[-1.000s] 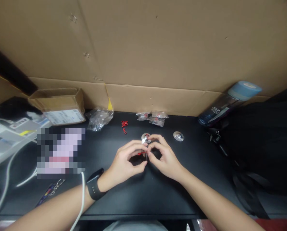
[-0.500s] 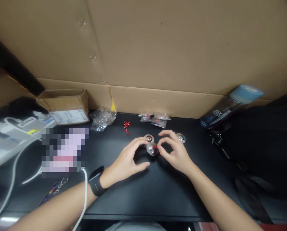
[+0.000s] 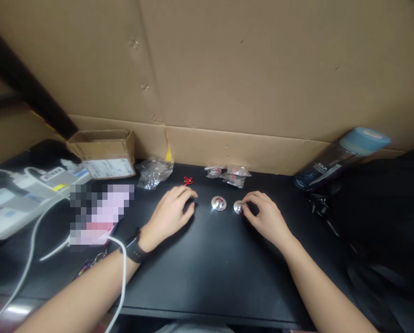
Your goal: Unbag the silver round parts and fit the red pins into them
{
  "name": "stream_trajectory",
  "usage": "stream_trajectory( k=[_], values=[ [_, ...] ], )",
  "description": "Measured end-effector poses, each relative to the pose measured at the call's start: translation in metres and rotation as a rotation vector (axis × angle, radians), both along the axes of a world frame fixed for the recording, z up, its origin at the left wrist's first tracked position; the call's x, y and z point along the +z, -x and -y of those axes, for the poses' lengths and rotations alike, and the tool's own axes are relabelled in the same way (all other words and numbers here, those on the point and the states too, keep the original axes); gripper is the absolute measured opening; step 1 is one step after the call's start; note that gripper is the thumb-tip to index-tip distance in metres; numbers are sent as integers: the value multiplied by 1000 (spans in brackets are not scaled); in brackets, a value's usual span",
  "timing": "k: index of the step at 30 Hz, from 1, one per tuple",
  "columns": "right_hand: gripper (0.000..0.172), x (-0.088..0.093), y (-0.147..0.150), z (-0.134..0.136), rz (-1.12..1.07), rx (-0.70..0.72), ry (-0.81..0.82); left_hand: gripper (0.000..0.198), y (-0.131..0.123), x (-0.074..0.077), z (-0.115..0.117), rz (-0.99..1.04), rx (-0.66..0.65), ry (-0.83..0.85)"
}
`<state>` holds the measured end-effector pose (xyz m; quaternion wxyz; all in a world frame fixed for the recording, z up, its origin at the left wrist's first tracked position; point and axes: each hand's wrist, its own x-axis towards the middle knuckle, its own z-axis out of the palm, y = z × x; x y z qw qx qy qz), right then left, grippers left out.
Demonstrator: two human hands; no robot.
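Note:
A small domed metal disc with a wide rim, like a finger cymbal (image 3: 219, 204), lies on the black table with a red cord at its middle. Just to its right is a second finger cymbal (image 3: 237, 207), its right side covered by the fingertips of my right hand (image 3: 266, 216). Thumb and index finger are pinched at that disc. My left hand (image 3: 170, 210), with a dark watch on the wrist, hovers low over the table, fingers curved and apart, holding nothing. Loose red cords (image 3: 188, 181) lie just beyond its fingers, partly hidden by them.
Small clear packets (image 3: 235, 177) lie by the cardboard wall. At the left are a crumpled plastic bag (image 3: 154, 174), a cardboard box (image 3: 104, 150), a power strip (image 3: 29, 194) and a white cable (image 3: 124, 273). A blue-capped bottle (image 3: 342, 159) leans beside a black bag (image 3: 383, 222).
My right hand has let go of the red cord and moved right onto a disc. My left hand has drawn back left, away from the discs, toward the loose red cords. The view has shifted slightly.

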<state>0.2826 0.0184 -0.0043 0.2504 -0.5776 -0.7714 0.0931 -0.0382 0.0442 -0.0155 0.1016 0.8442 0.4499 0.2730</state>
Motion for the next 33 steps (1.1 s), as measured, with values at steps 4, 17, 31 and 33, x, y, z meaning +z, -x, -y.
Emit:
stream_trajectory(
  k=[4,17,31,33],
  values=[
    [13,1,4,0,4,53,-13,25,6,1,-9,-18,60,-58],
    [38,-11,30,5,82,257,3,54,-43,-11,27,-255,-208,-8],
    [51,-13,46,2,102,294,10,48,-40,-10,32,-210,-202,-18],
    [47,-14,48,3,77,286,-14,50,-42,-9,35,-225,-195,-25]
  ],
)
